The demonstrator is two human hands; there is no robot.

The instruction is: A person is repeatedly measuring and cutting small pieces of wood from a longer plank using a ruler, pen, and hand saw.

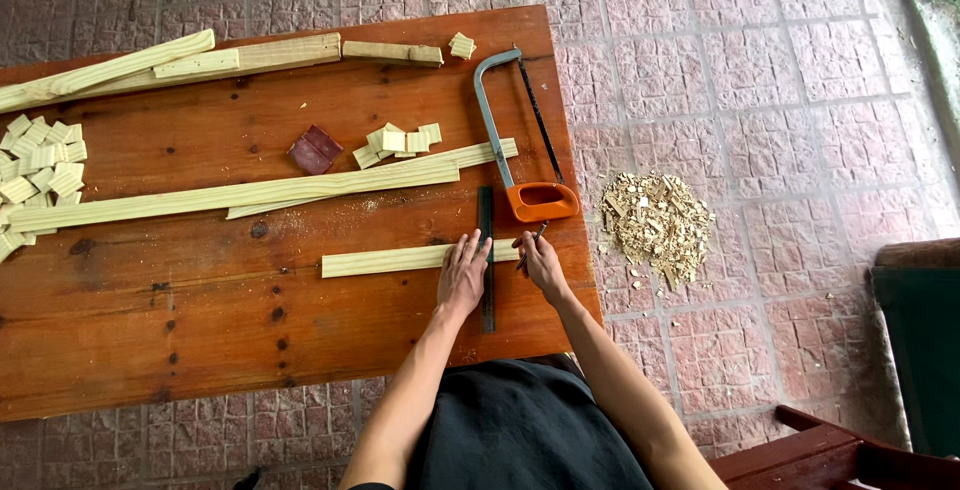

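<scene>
On the reddish wooden tabletop [200, 320], a short pale wood strip [390, 260] runs left-right; a dark straight ruler [487, 260] crosses it near-far. Left hand [462, 278] presses flat, fingers spread; right hand [543, 262] pinches a pencil [532, 246] just right of the ruler.

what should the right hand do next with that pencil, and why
Probably draw the pencil along the dark ruler, marking the short wood strip. The left hand already presses the ruler flat across the strip, and the right hand holds the pencil just beside the ruler's edge.
</scene>
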